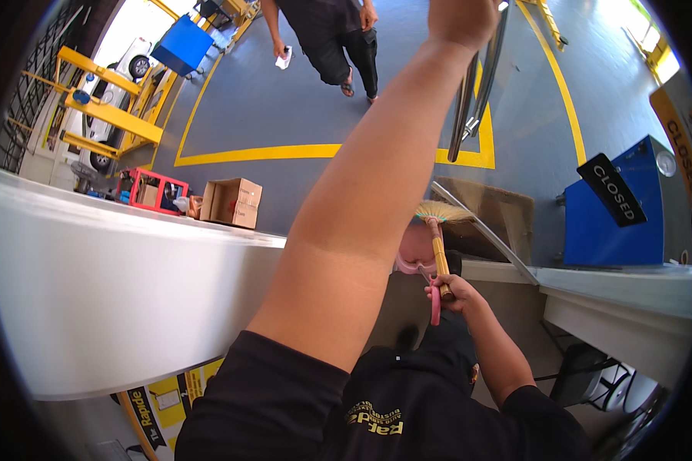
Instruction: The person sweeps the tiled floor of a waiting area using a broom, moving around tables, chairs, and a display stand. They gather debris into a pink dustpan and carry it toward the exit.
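My left arm stretches far forward across the view. At the top edge my left hand is against a long dark metal door handle on a glass door; its fingers are cut off by the frame, so its grip is hidden. Low in front of my body, my right hand is closed around the bamboo handle of a broom and the pink handle of a dustpan. The broom's straw bristles point away from me, over the dustpan, whose pan is partly hidden by my left forearm.
A brown doormat lies beyond the metal threshold. To the right stand a blue cabinet and a black hanging sign. A white counter is at left, with a cardboard box beyond it. Another person walks on the grey floor ahead.
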`<state>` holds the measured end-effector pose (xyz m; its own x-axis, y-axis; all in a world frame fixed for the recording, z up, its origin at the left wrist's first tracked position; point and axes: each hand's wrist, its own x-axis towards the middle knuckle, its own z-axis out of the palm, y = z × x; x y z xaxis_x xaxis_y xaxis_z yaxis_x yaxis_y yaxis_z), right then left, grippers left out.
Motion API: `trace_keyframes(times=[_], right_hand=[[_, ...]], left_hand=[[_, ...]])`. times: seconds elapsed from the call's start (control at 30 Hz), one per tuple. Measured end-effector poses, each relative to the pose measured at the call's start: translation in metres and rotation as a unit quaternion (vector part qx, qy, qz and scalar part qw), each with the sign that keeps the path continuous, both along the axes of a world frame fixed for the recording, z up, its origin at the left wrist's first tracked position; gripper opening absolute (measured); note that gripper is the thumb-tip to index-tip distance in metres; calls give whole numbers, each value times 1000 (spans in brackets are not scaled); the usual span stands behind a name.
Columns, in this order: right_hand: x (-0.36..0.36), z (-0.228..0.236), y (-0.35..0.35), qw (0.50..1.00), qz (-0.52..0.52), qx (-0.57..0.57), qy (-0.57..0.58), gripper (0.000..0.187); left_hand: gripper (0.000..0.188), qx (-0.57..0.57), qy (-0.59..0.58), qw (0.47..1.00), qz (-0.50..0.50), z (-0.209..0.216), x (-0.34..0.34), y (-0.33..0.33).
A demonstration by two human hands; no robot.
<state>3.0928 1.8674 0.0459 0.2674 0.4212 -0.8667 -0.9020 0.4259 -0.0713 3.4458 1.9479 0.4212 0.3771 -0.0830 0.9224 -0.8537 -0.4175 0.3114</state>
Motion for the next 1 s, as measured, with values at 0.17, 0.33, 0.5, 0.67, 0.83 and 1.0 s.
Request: trace_keyframes(times=[0.17,0.33,0.5,0.67,0.83,1.0], right_hand=[[84,-45,23,997,71,32,-16,31],[164,-57,91,988,127,88,-11,29],[209,-31,129,980,180,75,25,28],[223,-14,146,973,218,56,54,27],[246,10,178,975,200,92,-20,27],[282,27,222,962,248,113,-22,27]], left_hand=[[12,-50,-80,995,20,-11,49,-11],[12,-114,-98,984,95,-40,73,-35],[20,-132,-44,987,79,-46,105,-74],[24,-74,23,995,56,-55,117,-72],[30,-11,91,995,-34,-33,126,-93],[44,37,156,979,-127,-23,157,-91]])
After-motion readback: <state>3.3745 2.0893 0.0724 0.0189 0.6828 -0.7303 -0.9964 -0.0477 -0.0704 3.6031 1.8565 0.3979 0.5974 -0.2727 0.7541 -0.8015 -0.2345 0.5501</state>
